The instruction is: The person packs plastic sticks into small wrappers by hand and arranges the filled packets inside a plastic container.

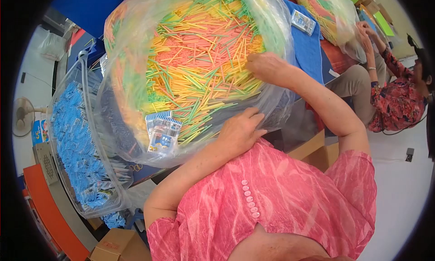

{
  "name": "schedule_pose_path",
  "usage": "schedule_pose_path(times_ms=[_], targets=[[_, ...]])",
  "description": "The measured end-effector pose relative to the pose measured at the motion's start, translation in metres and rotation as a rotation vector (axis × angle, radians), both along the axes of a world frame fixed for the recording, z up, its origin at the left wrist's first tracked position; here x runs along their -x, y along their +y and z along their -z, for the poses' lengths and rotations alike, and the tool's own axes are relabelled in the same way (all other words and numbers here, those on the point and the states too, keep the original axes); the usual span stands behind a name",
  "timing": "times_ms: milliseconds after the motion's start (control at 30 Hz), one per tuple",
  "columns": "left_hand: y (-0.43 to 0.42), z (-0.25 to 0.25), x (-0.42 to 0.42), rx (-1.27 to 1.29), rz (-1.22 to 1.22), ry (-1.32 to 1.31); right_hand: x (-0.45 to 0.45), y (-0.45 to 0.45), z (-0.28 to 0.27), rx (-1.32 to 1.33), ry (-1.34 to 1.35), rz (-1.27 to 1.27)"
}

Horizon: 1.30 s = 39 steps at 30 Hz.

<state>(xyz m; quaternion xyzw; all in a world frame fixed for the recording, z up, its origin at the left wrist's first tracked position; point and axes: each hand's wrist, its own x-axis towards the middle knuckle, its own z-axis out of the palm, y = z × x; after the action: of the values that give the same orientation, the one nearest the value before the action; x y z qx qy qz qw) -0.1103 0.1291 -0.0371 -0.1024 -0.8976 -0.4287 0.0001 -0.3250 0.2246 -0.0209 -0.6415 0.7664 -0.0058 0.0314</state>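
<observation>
A large clear plastic bag [276, 16] lies wide open before me, full of thin yellow, pink and green sticks [204, 57]. At the right side of the pile is my right hand [268, 69], its fingers curled together against the sticks; what they hold, if anything, is hidden. My left hand [241, 130] rests on the near edge of the bag, thumb and fingers somewhat apart. A few small printed packets [163, 134], white and blue with a striped top, lie on the bag's near left part.
To the left stands a clear plastic bin [124, 184] full of blue-striped packets [74, 143]. Another packet [303, 22] lies on a blue cloth [310, 57]. At right, a co-worker [398, 102] sits by a second bag of sticks [326, 11]. Cardboard boxes [120, 245] stand below.
</observation>
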Motion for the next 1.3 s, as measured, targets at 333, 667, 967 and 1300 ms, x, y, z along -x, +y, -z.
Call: schedule_pose_path(times_ms=[333, 667, 967, 1300], targets=[[-0.04, -0.009, 0.038, -0.824, -0.599, 0.031, 0.006, -0.009, -0.033, 0.242, -0.827, 0.425], [-0.042, -0.022, 0.057, -1.339, -0.549, -0.34, -0.042, -0.048, -0.034, 0.139, -0.711, 0.279], [-0.064, -0.024, 0.034, -1.145, -0.42, -0.442, -0.047, -0.043, -0.068, 0.394, -0.337, 0.044], [-0.07, -0.029, 0.021, -1.199, -0.518, -0.435, -0.039, -0.014, -0.046, 0.35, -0.887, 0.185]])
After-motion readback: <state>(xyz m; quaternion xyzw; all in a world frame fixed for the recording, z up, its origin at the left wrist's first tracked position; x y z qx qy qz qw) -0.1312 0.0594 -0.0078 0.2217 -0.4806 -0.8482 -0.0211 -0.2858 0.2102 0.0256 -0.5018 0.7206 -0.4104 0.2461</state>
